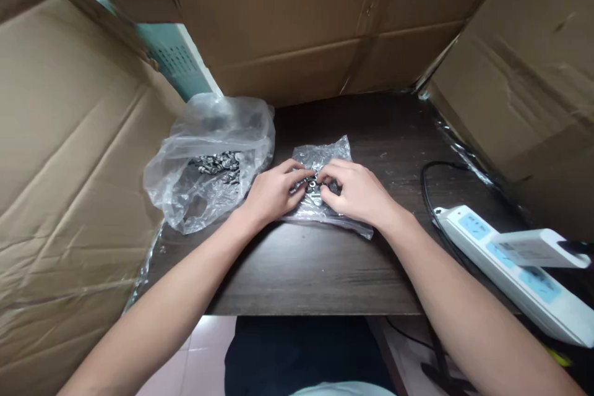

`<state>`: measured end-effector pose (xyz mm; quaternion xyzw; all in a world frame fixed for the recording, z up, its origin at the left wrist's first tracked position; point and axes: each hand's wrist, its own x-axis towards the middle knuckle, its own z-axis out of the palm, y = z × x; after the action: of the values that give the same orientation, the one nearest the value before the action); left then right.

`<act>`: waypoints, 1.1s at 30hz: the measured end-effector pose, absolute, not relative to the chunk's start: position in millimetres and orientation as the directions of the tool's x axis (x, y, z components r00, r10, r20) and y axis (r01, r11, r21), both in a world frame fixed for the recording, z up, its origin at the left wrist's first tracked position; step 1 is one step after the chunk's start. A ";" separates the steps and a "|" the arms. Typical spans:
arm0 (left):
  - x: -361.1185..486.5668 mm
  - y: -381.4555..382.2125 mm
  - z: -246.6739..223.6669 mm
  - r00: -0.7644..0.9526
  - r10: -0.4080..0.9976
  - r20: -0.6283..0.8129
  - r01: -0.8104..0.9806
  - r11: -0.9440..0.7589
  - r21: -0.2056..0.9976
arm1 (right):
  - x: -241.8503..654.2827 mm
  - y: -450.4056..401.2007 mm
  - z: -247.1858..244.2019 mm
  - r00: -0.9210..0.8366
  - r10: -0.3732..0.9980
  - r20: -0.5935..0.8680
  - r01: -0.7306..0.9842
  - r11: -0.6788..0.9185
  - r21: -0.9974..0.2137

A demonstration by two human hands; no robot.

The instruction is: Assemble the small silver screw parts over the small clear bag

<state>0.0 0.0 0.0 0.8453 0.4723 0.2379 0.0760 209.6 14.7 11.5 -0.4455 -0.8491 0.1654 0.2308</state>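
Small metal parts [312, 185], some ring-like, lie in a little cluster on a flat clear plastic bag [320, 151] in the middle of the table. Whether they are inside the bag or on top of it I cannot tell. My left hand [273, 190] reaches them from the left, fingers bent and apart, fingertips touching the cluster. From the right, my right hand [355, 189] touches the same parts with curled fingers, its thumb apart from them. On the left, a larger clear plastic bag [208, 145] lies open, with many dark and silvery metal pieces [216, 164] inside.
Cardboard walls [288, 18] enclose the dark wooden table [315, 272] at the back and both sides. A white power strip [510, 272] with a plugged-in adapter [541, 247] lies on the right, beside a black cable [424, 182]. The table's front edge is near my body.
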 end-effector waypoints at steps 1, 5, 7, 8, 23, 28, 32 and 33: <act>-1.3 0.2 -1.6 0.454 0.822 0.344 0.755 -0.559 0.342 | 209.7 14.4 11.3 -0.495 0.835 0.240 0.682 0.545 -0.488; -4.9 0.5 -4.4 0.479 0.807 0.346 0.740 -0.583 0.336 | 207.4 13.2 10.7 -0.495 0.834 0.244 0.675 0.545 -0.497; -5.0 0.3 -3.4 0.475 0.814 0.333 0.739 -0.575 0.351 | 205.5 13.2 10.0 -0.503 0.827 0.252 0.680 0.559 -0.474; -4.7 0.0 -2.7 0.470 0.821 0.325 0.744 -0.566 0.355 | 204.7 13.4 9.5 -0.505 0.824 0.255 0.686 0.563 -0.461; 5.7 -1.9 -5.8 0.325 0.886 0.331 0.712 -0.459 0.531 | 207.1 17.7 10.4 -0.480 0.854 0.200 0.664 0.503 -0.554; 6.6 -1.0 -10.8 0.264 0.903 0.340 0.695 -0.422 0.582 | 204.3 17.6 8.5 -0.489 0.848 0.205 0.655 0.512 -0.556; 6.0 0.5 -10.7 0.260 0.914 0.311 0.687 -0.402 0.606 | 202.9 17.4 8.3 -0.498 0.841 0.210 0.639 0.520 -0.567; 5.9 0.9 -10.3 0.258 0.917 0.304 0.683 -0.396 0.614 | 203.3 17.6 8.4 -0.497 0.842 0.212 0.637 0.519 -0.570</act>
<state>5.9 0.9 -10.3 0.7717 0.5185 0.3197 0.1828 203.3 17.6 8.4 -0.4409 -0.8382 0.2141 0.2390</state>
